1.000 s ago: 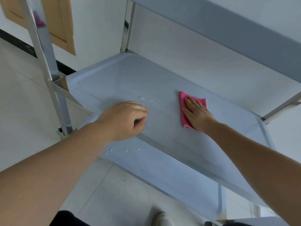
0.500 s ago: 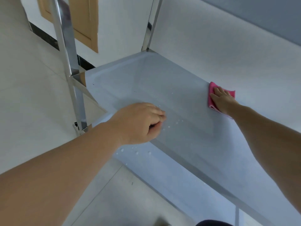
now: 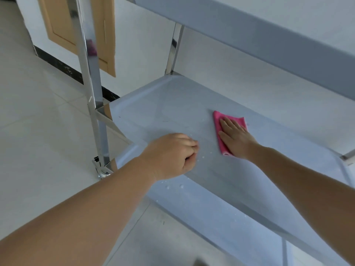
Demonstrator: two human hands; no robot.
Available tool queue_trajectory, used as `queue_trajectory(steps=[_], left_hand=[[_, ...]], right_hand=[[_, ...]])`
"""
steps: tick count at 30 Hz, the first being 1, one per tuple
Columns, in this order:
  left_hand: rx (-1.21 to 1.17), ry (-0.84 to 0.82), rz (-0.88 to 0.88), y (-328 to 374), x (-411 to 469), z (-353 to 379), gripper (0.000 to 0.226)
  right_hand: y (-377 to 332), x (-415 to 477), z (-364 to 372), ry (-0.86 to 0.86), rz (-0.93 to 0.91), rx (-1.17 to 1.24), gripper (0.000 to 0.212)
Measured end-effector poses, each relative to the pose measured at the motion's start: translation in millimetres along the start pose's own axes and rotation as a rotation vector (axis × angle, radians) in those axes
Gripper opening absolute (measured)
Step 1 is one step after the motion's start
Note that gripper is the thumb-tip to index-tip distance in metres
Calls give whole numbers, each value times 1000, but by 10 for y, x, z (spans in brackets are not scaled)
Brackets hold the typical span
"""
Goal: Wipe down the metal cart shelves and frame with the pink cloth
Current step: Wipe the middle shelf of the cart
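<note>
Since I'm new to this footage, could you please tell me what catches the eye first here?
The pink cloth stands out, pressed flat on the middle shelf under the right hand. Nearer, the left hand rests curled at that shelf's front edge, with water droplets scattered beside it.

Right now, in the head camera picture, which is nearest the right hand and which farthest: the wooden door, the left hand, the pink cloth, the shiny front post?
1. pink cloth, flat under the right hand.
2. left hand, leftward at the front edge of the shelf.
3. shiny front post, at the shelf's left corner.
4. wooden door, far left beyond the post.
</note>
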State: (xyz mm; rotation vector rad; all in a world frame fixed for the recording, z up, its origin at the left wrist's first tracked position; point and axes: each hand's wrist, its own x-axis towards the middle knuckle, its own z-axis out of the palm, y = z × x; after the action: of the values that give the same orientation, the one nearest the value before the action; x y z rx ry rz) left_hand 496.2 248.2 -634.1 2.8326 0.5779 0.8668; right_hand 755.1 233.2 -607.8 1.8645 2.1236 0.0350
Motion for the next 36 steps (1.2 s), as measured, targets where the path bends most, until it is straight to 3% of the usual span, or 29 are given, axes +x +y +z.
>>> queue_trajectory(steps=[1, 2, 6, 15, 17, 23, 28, 32, 36], left_hand=[[5, 4, 1, 7, -4, -2, 38], [4, 5, 3, 8, -3, -1, 38], [-24, -34, -7, -12, 11, 1, 39], [42, -85, 32, -57, 55, -34, 35], [70, -46, 40, -130, 8, -132, 33], [173, 7, -155, -629, -321, -466, 38], [230, 17, -230, -753, -454, -473, 43], [222, 32, -268, -765, -504, -414, 45], [225, 48, -278, -728, -524, -387, 46]], right_hand=[[-84, -52, 3, 18, 32, 35, 102], [-182, -109, 1, 35, 107, 92, 105], [-626, -328, -63, 65, 290, 281, 61], [-916, -517, -91, 39, 355, 330, 59], [-936, -529, -105, 35, 356, 331, 59], [-938, -548, -144, 28, 351, 315, 59], [-1017, -503, -171, 16, 208, 260, 60], [-1099, -385, -254, 36, 107, 246, 76], [-1018, -111, -287, 48, 78, 215, 65]])
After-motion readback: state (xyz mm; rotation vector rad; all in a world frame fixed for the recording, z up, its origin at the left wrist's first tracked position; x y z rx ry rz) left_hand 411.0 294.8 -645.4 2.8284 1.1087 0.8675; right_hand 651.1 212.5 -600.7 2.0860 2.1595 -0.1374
